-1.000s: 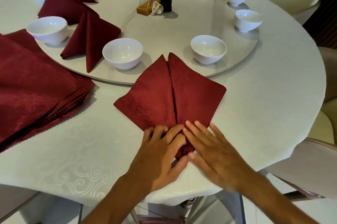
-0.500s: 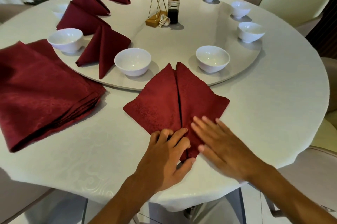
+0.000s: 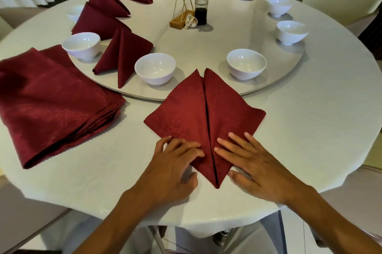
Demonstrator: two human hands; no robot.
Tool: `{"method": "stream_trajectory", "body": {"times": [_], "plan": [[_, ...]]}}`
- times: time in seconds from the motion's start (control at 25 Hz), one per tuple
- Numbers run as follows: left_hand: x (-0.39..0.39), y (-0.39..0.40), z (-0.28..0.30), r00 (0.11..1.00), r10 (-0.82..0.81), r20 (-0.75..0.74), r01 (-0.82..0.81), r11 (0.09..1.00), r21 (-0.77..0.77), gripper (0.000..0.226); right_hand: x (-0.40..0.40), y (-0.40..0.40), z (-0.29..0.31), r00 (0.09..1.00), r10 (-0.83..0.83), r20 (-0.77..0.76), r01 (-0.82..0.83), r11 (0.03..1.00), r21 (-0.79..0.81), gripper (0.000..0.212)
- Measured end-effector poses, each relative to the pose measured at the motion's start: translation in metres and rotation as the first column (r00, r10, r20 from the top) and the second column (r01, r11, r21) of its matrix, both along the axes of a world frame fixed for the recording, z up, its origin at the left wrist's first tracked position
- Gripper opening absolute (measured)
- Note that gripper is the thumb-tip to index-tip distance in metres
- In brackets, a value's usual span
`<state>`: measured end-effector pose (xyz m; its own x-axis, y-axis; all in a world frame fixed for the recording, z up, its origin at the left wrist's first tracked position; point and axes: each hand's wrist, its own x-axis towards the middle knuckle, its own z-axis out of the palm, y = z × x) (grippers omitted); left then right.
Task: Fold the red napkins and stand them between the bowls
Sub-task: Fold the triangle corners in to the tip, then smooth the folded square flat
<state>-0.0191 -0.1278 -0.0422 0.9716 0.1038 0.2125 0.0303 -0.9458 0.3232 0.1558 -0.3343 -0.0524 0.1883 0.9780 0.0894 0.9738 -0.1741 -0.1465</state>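
While the red napkin [image 3: 186, 117] lies flat on the table [image 3: 310, 121] just in front of the turntable [image 3: 217, 43], both hands press its near corner, probably to set the creases. The left hand [image 3: 175, 163] rests with fingers bent on the left flap; the right hand [image 3: 254, 160] lies flat, fingers spread. The napkin's long axis follows the centre slit, near tip toward the person, far tips toward the gap between two bowls [image 3: 155, 68].

Before you on the tabletop [image 3: 310, 129], the napkin [image 3: 186, 113] lies under your left hand [image 3: 175, 163] and right hand [image 3: 254, 163]. The stack [image 3: 51, 105] lies to its left; behind, two bowls [image 3: 155, 69] [image 3: 246, 63] sit on the turntable [image 3: 227, 37].
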Motion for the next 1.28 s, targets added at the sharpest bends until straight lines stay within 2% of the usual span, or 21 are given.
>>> {"method": "stream_trajectory", "body": {"times": [0.24,0.36,0.44,0.6,0.68,0.8,0.92,1.0,1.08,1.16,1.28], "plan": [[0.018,0.006,0.001,0.997,-0.061,-0.041,0.064,0.995,0.078,0.053,0.007,0.005,-0.002,0.998,0.021,-0.058,-0.014,0.994,0.109,0.054],[0.025,0.001,0.001,0.999,-0.024,0.047,0.017,0.992,0.129,0.059,0.021,0.007,-0.006,0.992,-0.034,-0.124,0.055,0.983,0.174,0.053],[0.032,0.0,-0.002,0.99,0.021,0.138,-0.034,0.995,0.089,0.061,0.031,0.01,-0.008,0.986,-0.083,-0.142,0.114,0.967,0.229,0.052],[0.041,0.003,-0.007,0.967,-0.099,0.233,0.075,0.991,0.109,0.052,0.04,0.013,-0.003,0.988,-0.046,-0.151,0.081,0.968,0.239,0.049],[0.041,0.0,0.01,0.954,-0.127,0.27,0.115,0.992,0.06,0.044,0.037,0.009,0.011,0.966,-0.009,-0.259,0.069,0.972,0.223,0.047],[0.032,-0.006,0.058,0.956,-0.096,0.276,0.137,0.981,-0.136,0.037,0.024,0.003,0.056,0.85,-0.023,-0.526,0.164,0.961,0.223,0.04],[0.013,-0.018,0.123,0.986,0.011,0.167,0.061,0.906,-0.418,0.025,0.0,0.0,0.124,0.675,-0.043,-0.737,0.25,0.952,0.173,0.035],[0.009,-0.02,0.171,0.989,0.083,0.121,0.009,0.786,-0.618,0.011,-0.012,-0.001,0.175,0.533,0.04,-0.845,0.243,0.949,0.199,0.023],[0.015,-0.007,0.207,0.992,0.126,0.008,-0.074,0.628,-0.775,0.011,-0.013,0.001,0.213,0.375,0.072,-0.924,0.22,0.962,0.164,0.025],[0.029,0.013,0.22,0.989,0.05,-0.143,-0.148,0.515,-0.844,0.014,-0.001,0.008,0.222,0.303,0.028,-0.953,0.192,0.977,0.09,0.028],[0.054,0.03,0.175,0.929,-0.065,-0.364,-0.305,0.422,-0.854,0.014,0.018,0.025,0.174,0.21,-0.123,-0.97,0.189,0.979,-0.083,0.031]]}}
